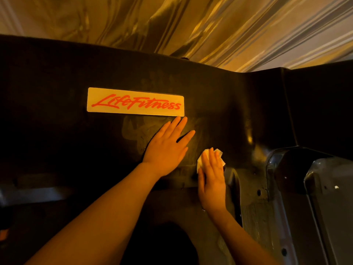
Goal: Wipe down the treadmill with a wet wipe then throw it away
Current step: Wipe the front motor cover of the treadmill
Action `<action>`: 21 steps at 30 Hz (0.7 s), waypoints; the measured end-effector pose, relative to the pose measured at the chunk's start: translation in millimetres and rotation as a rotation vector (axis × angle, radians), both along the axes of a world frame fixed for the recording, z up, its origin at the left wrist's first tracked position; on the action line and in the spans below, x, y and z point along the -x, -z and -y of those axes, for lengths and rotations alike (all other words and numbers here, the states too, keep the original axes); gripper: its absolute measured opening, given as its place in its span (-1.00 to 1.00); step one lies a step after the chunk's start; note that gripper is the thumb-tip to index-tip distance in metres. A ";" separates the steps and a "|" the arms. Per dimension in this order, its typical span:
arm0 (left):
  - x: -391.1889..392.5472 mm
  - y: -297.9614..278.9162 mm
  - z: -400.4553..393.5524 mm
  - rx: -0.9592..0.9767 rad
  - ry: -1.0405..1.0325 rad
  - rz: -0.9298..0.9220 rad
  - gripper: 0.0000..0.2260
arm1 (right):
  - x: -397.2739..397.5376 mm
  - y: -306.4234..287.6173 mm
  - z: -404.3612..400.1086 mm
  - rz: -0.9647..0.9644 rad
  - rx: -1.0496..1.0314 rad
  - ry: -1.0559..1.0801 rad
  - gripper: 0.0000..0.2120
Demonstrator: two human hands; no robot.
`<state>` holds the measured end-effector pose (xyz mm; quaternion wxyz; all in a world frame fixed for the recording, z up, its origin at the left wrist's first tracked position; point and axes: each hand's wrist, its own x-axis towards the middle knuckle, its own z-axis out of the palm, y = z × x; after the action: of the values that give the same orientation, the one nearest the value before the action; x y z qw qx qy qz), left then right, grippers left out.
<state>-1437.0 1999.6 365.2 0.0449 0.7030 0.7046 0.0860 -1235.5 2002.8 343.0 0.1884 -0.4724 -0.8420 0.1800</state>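
The treadmill's black motor cover fills the middle of the head view, with a pale plate bearing a red Life Fitness logo. My left hand lies flat on the cover just below the plate's right end, fingers straight and spread. My right hand presses a crumpled white wet wipe against the cover's lower right part with straight fingers. Only the wipe's edges show around the fingers. A damp smear marks the cover left of my left hand.
The treadmill's grey side rail and upright base stand at the right. The dark belt lies at the bottom centre. A glossy striped floor or wall runs beyond the cover's far edge. The left side is in deep shadow.
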 end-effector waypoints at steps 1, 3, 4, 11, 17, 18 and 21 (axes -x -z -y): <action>-1.8 -0.5 0.3 0.008 -0.005 0.006 -0.51 | -1.7 -0.4 -0.8 0.010 -0.003 -0.013 -0.51; -3.1 -3.3 1.3 0.035 -0.003 0.022 -0.50 | -5.6 -1.6 -2.5 0.037 0.006 -0.033 -0.51; -3.5 -4.3 2.2 0.045 -0.002 0.023 -0.50 | -6.5 -3.0 -2.7 0.045 0.008 -0.038 -0.50; 1.2 -2.2 1.7 0.042 0.029 0.020 -0.50 | -4.7 -7.7 -6.6 0.130 0.012 -0.047 -0.48; -5.9 -7.5 -0.6 0.077 -0.019 0.101 -0.50 | -1.9 -14.0 -6.5 0.179 0.054 -0.026 -0.46; -6.3 -7.1 -0.5 0.079 -0.017 0.102 -0.50 | -1.0 -15.0 -6.8 0.187 0.052 -0.026 -0.46; -4.1 -7.0 -0.3 0.064 0.000 0.099 -0.51 | 4.8 -17.3 -7.9 0.197 0.017 -0.041 -0.47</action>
<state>-1433.0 1999.9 372.2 0.1021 0.6960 0.7040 0.0980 -1240.3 2010.7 360.3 0.0970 -0.4719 -0.8644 0.1438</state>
